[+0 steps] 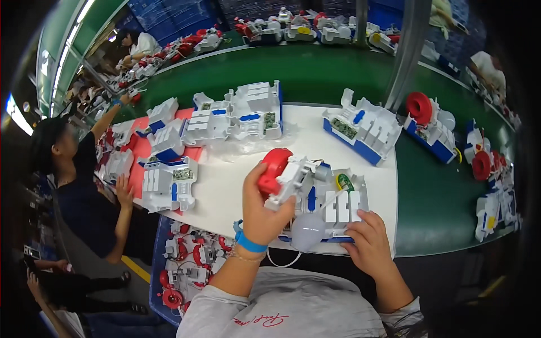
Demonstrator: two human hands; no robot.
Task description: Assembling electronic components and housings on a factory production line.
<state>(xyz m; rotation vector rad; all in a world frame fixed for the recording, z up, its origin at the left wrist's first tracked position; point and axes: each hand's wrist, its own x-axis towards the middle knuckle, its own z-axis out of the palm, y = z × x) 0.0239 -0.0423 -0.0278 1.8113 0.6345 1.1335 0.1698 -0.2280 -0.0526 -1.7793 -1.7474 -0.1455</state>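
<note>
Raised over the near part of the white table [225,211], my left hand [264,217] grips a red-and-white plastic assembly [275,172]. Just beneath it lies a white plastic housing [344,205] with a blue base, open side up. My right hand [367,241] holds this housing by its near right corner, fingers on top and thumb at the front edge. A frosted white bulb-shaped dome [308,232] sits at the housing's near left, partly over it. A small green circuit board [344,181] with yellow wire shows at its far side. My left hand hides the housing's left end.
More open housings stand at the far right [363,127], far middle [256,110] and left [169,183]. A blue bin [159,253] of red-and-white assemblies is below left. Beyond runs a green conveyor [315,67] with a metal post [408,53]. A co-worker [84,174] reaches in from the left.
</note>
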